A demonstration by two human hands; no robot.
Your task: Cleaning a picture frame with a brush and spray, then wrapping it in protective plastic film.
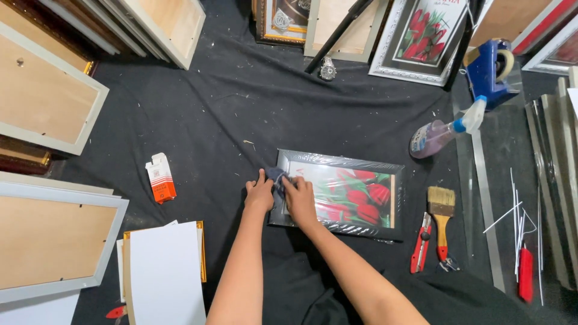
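Note:
A small framed picture of red tulips (355,192), covered in clear plastic wrap, lies flat on black cloth in the middle. My left hand (259,194) rests at the frame's left edge, fingers curled against it. My right hand (300,200) lies on the left part of the picture. Between the two hands is a small dark cloth (277,176), pressed on the frame's upper left corner; both hands touch it.
A paintbrush (442,213), a red cutter (421,244) and a spray bottle (442,130) lie to the right, with a blue tape dispenser (489,69) behind. A small orange-white box (161,177) lies left. Frames (48,96) and white boards (165,274) ring the cloth.

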